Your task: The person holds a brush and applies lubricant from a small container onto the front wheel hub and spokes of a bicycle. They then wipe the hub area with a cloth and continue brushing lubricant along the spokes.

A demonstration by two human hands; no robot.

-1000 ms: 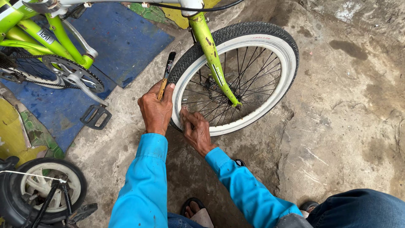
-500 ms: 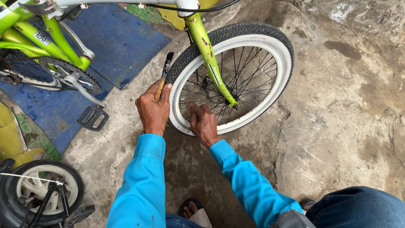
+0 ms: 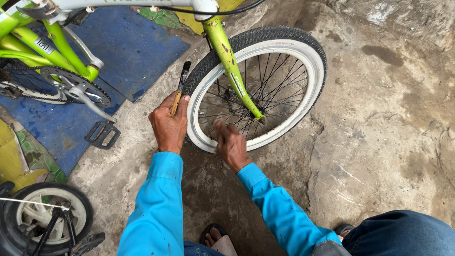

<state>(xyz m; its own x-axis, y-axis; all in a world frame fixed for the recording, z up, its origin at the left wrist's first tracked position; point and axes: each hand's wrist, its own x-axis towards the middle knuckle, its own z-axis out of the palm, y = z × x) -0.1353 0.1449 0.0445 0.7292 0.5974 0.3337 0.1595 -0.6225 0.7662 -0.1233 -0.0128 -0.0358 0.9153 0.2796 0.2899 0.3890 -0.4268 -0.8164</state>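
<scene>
A lime-green bicycle stands in front of me, its front wheel (image 3: 308,76) with a black tyre and white sidewall resting on the concrete. The green fork (image 3: 232,61) runs down to the hub. My left hand (image 3: 168,125) is shut on a small brush with a wooden handle (image 3: 180,90), held upright against the tyre's left side. My right hand (image 3: 230,142) is blurred at the lower spokes and inner rim, fingers bent; whether it grips anything I cannot tell. Both arms wear bright blue sleeves.
The crank, chainring and black pedal (image 3: 102,135) are at left over a blue mat (image 3: 128,52). A smaller wheel (image 3: 45,215) lies at bottom left. My sandalled foot (image 3: 218,239) and a knee in jeans (image 3: 403,234) are at the bottom. Stained concrete floor (image 3: 379,132) spreads right.
My right hand has moved from the wheel's lower-left rim inward and to the right, onto the spokes. My left hand keeps the brush at the tyre.
</scene>
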